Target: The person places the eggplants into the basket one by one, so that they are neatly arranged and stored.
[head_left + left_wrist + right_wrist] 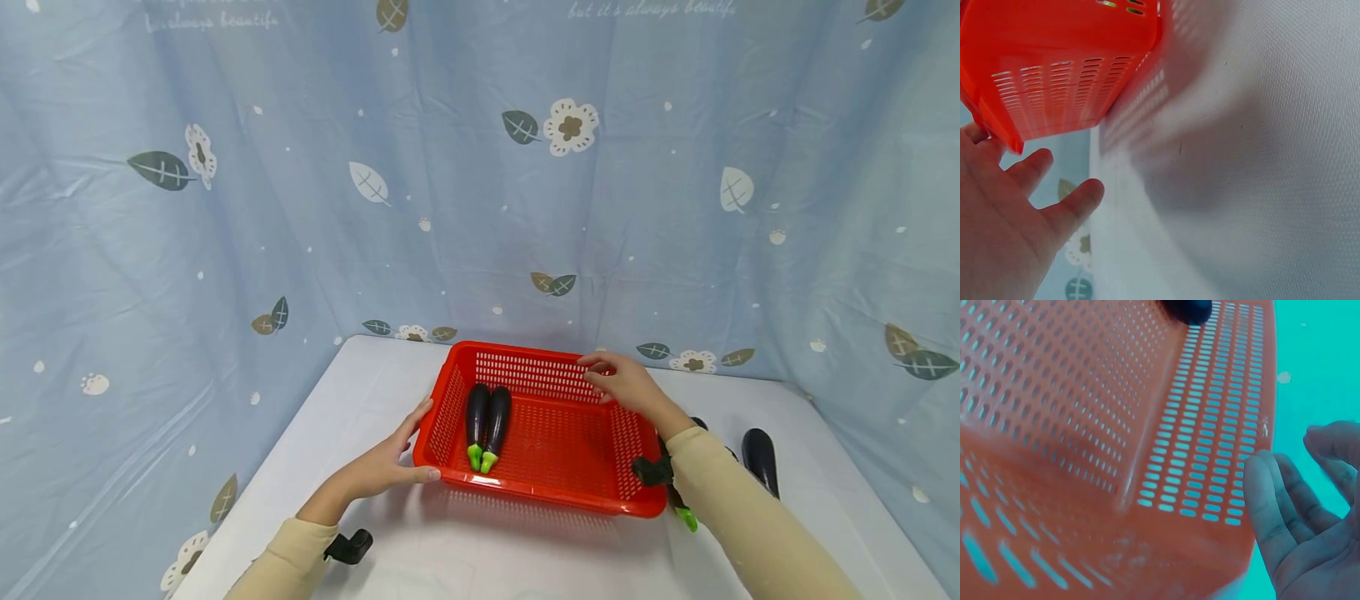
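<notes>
A red plastic basket [555,492] with slotted walls sits on the white table. Two dark purple eggplants, one at the left [477,417] and one beside it [498,421], lie side by side in its left part, green stems toward the front. My left hand [382,462] is at the basket's front left corner, fingers spread along the rim. In the left wrist view its fingertips [1088,194] extend beneath the red rim. Holding nothing, my right hand [626,383] hovers over the back right rim with loosely bent fingers, close to the slotted wall [1210,444] in the right wrist view.
To the right of the basket an eggplant [761,457] lies on the table. Another eggplant's green stem [686,518] shows beside the basket, mostly hidden by my right forearm. A blue patterned curtain [465,233] hangs behind the table [510,550].
</notes>
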{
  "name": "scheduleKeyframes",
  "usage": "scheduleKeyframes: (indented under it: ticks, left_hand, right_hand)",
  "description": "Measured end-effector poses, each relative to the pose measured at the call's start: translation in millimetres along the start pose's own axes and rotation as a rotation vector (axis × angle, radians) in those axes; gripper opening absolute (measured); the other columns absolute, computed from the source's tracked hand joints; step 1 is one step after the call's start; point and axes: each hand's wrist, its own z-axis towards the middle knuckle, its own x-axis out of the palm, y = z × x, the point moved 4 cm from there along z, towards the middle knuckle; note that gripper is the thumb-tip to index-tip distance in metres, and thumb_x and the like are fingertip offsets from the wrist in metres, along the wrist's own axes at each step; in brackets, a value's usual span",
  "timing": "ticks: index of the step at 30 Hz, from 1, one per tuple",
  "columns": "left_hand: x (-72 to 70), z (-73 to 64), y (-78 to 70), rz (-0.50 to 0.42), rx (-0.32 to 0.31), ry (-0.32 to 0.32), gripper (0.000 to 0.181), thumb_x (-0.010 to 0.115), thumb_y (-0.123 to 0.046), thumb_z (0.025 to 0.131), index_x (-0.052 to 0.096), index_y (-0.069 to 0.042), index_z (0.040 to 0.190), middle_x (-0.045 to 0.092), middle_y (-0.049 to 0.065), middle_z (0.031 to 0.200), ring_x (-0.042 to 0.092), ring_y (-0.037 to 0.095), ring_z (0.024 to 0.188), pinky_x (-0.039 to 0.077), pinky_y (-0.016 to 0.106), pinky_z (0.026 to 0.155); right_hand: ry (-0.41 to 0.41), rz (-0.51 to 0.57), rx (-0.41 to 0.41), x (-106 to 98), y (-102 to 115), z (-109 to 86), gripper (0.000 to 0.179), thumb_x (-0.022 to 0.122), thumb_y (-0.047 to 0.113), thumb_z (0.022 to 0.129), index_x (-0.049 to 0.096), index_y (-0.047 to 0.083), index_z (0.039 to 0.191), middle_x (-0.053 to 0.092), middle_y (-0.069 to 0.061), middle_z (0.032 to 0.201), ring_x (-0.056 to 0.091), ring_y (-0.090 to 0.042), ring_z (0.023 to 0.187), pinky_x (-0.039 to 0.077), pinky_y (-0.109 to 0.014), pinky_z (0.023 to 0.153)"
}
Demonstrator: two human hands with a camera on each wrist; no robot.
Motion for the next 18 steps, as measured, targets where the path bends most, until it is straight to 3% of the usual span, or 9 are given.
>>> scheduleKeyframes:
  ticks: [10, 18]
  left_hand:
    - [1.0, 0.5, 1.4, 0.004, 0.002, -0.003, 0.109, 0.079, -0.041, 0.086, 0.007, -0.024, 0.165, 0.005, 0.004, 0.171, 0.018, 0.037, 0.153, 0.034, 0.061, 0.115]
    - [1.7, 0.8, 3.0, 0.007, 0.006, -0.004, 0.109, 0.079, -0.041, 0.086, 0.006, -0.024, 0.165, 0.005, 0.004, 0.171, 0.018, 0.037, 0.153, 0.034, 0.061, 0.115]
  right_hand:
    - [-0.020, -0.015, 0.021, -10.5, -2.6, -6.6, 0.036, 0.057, 0.015, 0.104, 0.060, 0.001, 0.137, 0.062, -0.028, 0.126, 0.068, -0.042, 0.098, 0.061, -0.049, 0.079]
    - [-0.044, -0.025, 0.018, -21.5, -11.9, -11.9, 0.038, 0.058, 0.019, 0.105, 0.059, 0.002, 0.139, 0.062, -0.027, 0.125, 0.068, -0.040, 0.096, 0.062, -0.045, 0.077]
